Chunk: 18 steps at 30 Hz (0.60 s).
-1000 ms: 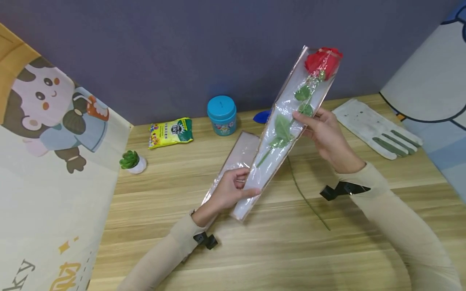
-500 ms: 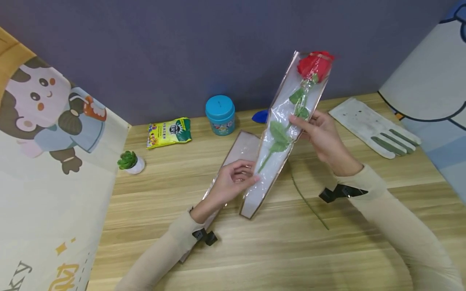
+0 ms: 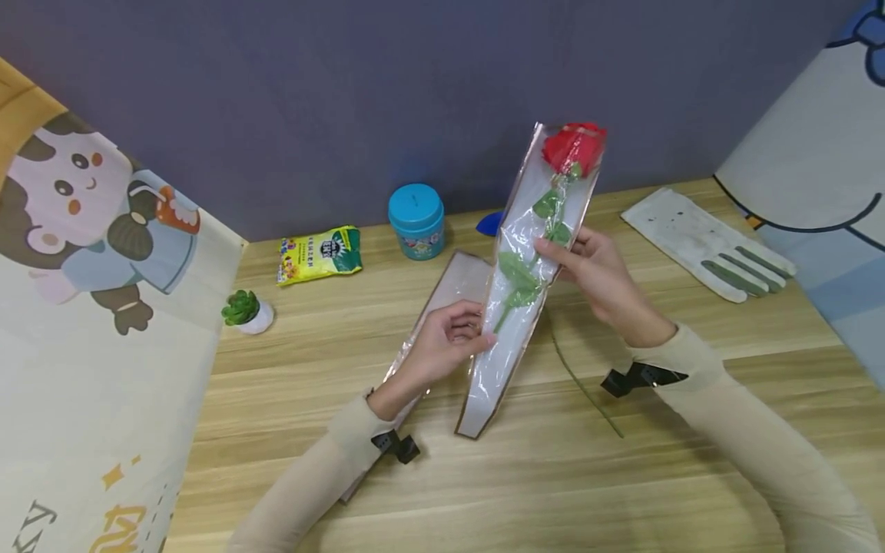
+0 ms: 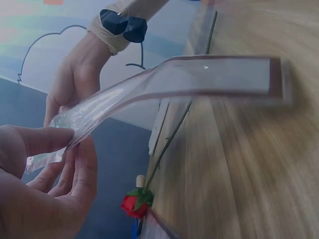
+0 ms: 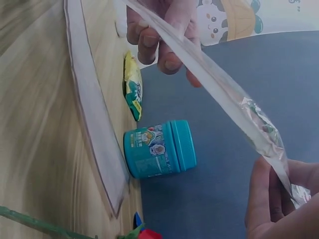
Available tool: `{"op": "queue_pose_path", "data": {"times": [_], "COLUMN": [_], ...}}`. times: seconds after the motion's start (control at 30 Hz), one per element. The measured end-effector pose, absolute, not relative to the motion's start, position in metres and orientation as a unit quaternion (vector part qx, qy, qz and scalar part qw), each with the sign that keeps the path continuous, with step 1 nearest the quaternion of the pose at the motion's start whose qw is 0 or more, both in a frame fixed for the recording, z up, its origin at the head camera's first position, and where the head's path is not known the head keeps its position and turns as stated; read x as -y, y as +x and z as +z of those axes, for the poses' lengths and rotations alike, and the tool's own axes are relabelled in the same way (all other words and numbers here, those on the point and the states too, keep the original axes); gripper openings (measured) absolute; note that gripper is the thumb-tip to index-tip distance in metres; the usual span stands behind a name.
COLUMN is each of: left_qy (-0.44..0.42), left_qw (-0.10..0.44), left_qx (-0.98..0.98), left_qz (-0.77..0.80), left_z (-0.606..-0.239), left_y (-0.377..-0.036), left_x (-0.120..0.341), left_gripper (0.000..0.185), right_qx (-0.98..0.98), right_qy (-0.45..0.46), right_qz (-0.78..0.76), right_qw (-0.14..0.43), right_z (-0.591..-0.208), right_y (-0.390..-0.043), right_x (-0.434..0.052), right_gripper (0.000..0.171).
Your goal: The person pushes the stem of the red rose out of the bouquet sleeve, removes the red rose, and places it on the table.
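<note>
Both hands, left [image 3: 449,342] and right [image 3: 591,273], pinch the rose sleeve [image 3: 525,261] above the counter [image 3: 484,476]; a harder squeeze could crush the leaves.

Wooden tabletop [image 3: 525,476], pale planks, grain running left to right. Behind it, plain dark grey-blue wall [image 3: 332,92], meeting table's far edge. Left side: cream fabric panel [image 3: 83,369] with cartoon animal print, orange band at top corner, leaning over table's left edge. Right side: second cream panel [image 3: 823,153] with dark curved outline and blue patches, over table's right corner. Light soft, even; faint shadows on wood. No window or floor in view.
</note>
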<state>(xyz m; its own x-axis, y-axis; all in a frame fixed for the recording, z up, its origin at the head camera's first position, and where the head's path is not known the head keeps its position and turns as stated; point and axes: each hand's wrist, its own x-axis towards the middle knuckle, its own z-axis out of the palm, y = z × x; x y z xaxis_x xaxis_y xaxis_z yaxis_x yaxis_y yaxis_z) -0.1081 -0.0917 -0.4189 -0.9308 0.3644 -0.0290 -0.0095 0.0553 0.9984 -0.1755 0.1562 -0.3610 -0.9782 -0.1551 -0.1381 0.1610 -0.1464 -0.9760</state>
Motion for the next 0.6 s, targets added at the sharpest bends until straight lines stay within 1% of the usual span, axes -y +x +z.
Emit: {"op": "queue_pose_path", "data": {"times": [0.13,0.37,0.6], "left_qy": [0.132,0.126,0.119], "left_qw": [0.142,0.145,0.153], "left_qx": [-0.710,-0.717,-0.723], "left_qz": [0.677,0.670,0.663], "left_z": [-0.420,-0.421,-0.421], "left_y": [-0.106,-0.106,-0.101], "left_x": [0.091,0.089,0.087], "left_gripper": [0.040,0.039,0.038], "right_qx": [-0.647,-0.655,-0.633], "right_qy": [-0.001,0.003,0.007], "right_qz": [-0.756,-0.750,-0.771], "right_qw": [0.103,0.093,0.071], "right_z": [-0.363,-0.362,-0.358], "right_y": [-0.174,-0.176,-0.183], "right_x": [-0.156,-0.160,-0.167], "right_gripper": [0.025,0.036,0.034]}}
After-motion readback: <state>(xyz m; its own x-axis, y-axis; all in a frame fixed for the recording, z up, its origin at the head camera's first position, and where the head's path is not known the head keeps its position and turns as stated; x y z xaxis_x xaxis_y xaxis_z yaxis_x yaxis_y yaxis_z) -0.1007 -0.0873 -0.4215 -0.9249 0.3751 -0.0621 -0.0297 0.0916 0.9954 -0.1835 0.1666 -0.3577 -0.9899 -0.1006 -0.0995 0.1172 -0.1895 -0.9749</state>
